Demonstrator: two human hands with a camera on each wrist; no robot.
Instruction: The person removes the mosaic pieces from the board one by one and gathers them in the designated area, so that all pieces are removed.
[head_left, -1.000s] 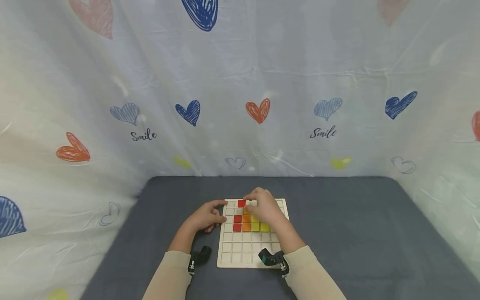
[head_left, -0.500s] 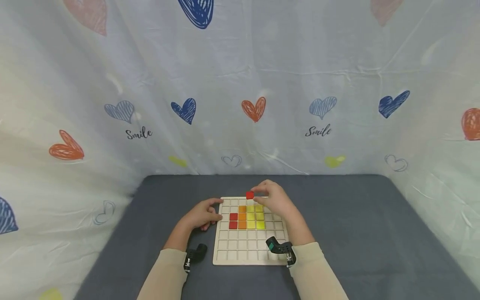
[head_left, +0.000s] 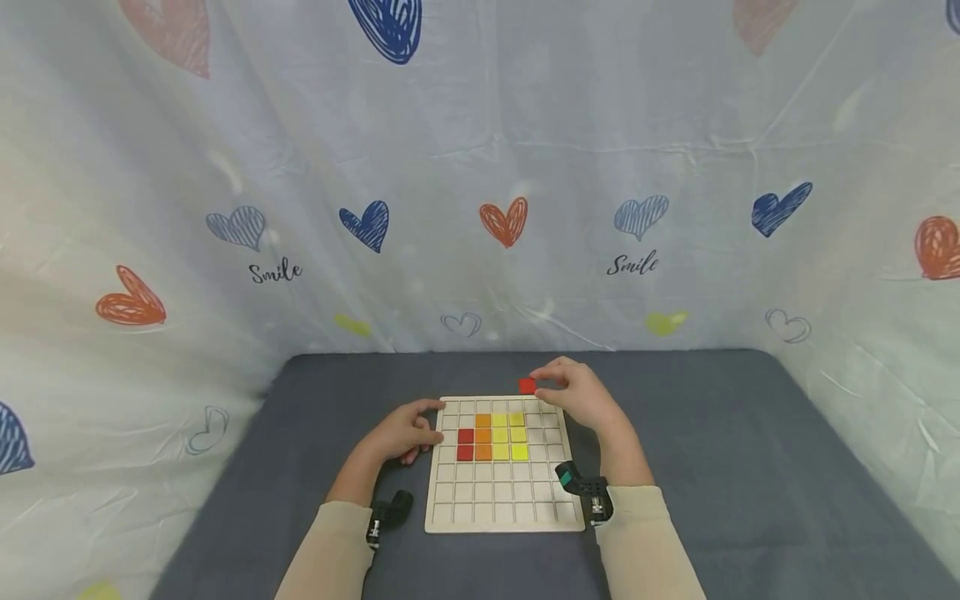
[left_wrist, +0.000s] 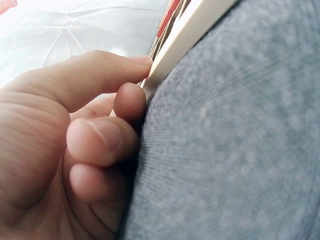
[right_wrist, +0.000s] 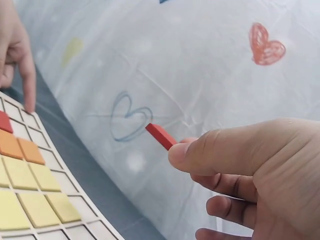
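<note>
My right hand [head_left: 577, 393] pinches a red square tile [head_left: 527, 386] between thumb and fingers, just past the far edge of the pale grid board [head_left: 487, 510]. In the right wrist view that red tile [right_wrist: 161, 136] is tilted and clear of the board. My left hand [head_left: 405, 429] touches the board's left side with its thumb and index fingertip, the index near the far left corner; its other fingers are curled. On the board sit two red tiles [head_left: 465, 444], a column of orange tiles [head_left: 483, 436] and two columns of yellow tiles [head_left: 510, 436], side by side.
The board lies on a dark grey cloth-covered table [head_left: 697, 467]. A white curtain [head_left: 435, 117] printed with hearts hangs behind and around the table. Each wrist wears a black camera, one of them the right wrist camera [head_left: 581, 483].
The red tile has left the board's far row and moved right and away in my right hand. Yellow tiles formerly covered by that hand now show. My left hand has stayed at the board's edge.
</note>
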